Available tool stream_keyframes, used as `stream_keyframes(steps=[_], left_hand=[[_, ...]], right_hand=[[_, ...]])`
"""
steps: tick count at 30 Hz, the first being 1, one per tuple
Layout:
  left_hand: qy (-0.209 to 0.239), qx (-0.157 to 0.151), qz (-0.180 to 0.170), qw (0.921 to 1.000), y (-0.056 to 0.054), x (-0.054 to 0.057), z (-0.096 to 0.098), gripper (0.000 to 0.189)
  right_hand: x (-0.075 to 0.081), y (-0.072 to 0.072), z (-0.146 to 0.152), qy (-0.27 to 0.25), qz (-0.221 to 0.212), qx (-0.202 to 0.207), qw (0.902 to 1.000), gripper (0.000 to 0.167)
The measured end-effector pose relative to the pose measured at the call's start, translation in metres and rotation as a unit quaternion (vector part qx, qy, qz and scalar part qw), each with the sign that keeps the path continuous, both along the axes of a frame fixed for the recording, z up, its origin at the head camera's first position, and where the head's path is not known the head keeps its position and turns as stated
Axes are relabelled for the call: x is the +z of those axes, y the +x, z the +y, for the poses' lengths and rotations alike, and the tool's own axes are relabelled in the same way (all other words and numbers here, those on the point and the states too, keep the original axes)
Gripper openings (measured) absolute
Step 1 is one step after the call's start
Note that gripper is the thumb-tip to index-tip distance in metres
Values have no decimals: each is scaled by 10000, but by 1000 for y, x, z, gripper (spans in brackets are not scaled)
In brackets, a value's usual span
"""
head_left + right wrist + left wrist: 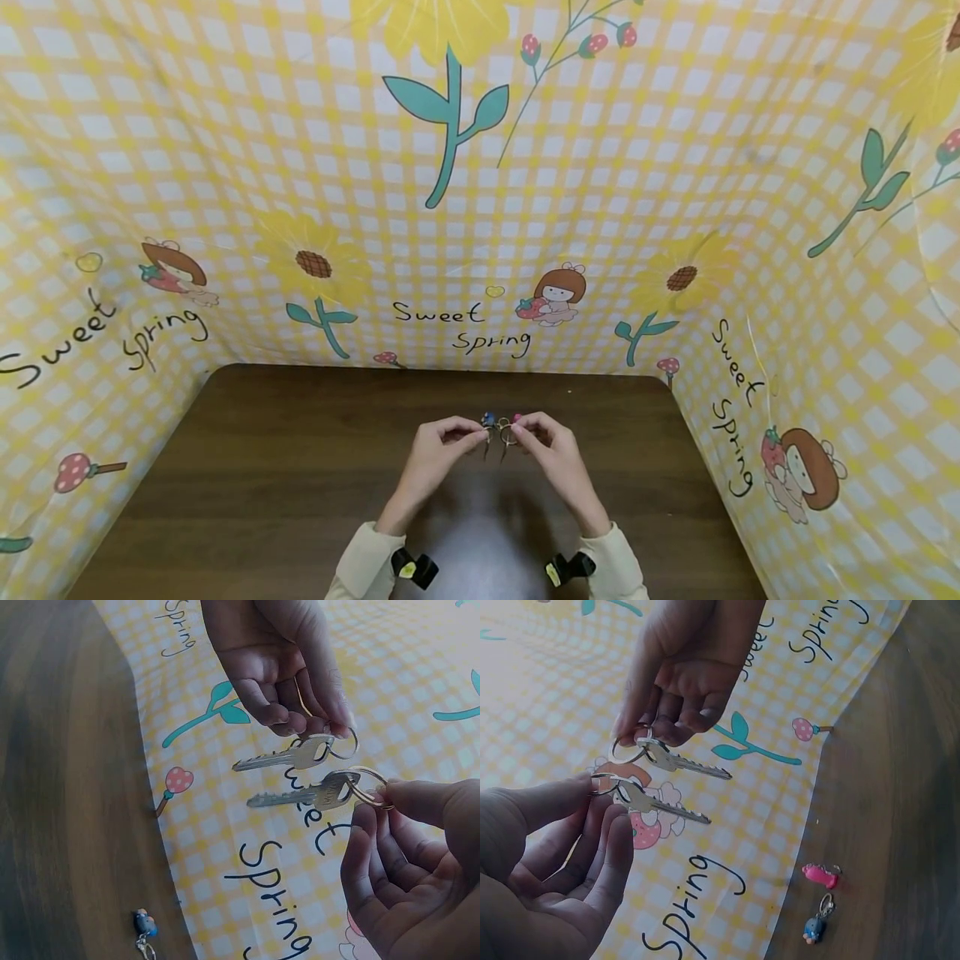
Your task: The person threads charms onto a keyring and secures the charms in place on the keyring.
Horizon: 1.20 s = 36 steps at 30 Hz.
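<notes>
My left hand [442, 446] pinches a metal split ring [605, 784] between thumb and finger, and a silver key [656, 804] hangs from it. Facing it, my right hand [553, 454] holds a second split ring [369, 787] the same way, with another key [300, 796] on it. Both keys are held up above the table, close together but apart. Beyond the hands, a blue figure charm [814, 930] with a metal clasp and a pink charm [821, 875] with a small chain lie on the tabletop.
The dark wooden table [300, 483] has rounded far corners. A yellow checked cloth [450, 250] printed with flowers and lettering rises around its back and both sides. Black straps with small devices [416, 568] sit at both wrists, by the light sleeves [367, 560].
</notes>
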<state>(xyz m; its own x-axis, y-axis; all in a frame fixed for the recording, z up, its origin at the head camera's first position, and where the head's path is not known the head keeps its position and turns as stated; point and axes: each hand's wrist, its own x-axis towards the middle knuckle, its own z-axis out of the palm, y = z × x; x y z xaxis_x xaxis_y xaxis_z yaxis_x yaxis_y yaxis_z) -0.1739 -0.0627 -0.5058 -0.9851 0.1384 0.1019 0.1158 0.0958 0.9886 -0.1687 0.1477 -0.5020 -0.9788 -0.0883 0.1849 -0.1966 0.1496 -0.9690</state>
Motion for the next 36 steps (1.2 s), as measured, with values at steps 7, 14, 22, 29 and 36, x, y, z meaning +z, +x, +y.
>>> stream_keyframes(steps=[7, 14, 22, 29, 36], left_hand=[[211, -70, 258, 9994, 3, 5, 2, 5], [300, -299, 414, 9982, 4, 9, 1, 11], [460, -356, 497, 9971, 7, 13, 1, 11], [708, -192, 290, 9969, 8, 13, 2, 12], [895, -371, 287, 9949, 7, 14, 2, 18]], right_hand=[[4, 2, -1, 115, 9, 88, 9999, 11], [9, 4, -3, 155, 7, 142, 9998, 10], [12, 5, -3, -17, 206, 350, 9992, 12], [12, 5, 1, -403, 471, 807, 9948, 23], [12, 5, 1, -1153, 445, 852, 9887, 16]])
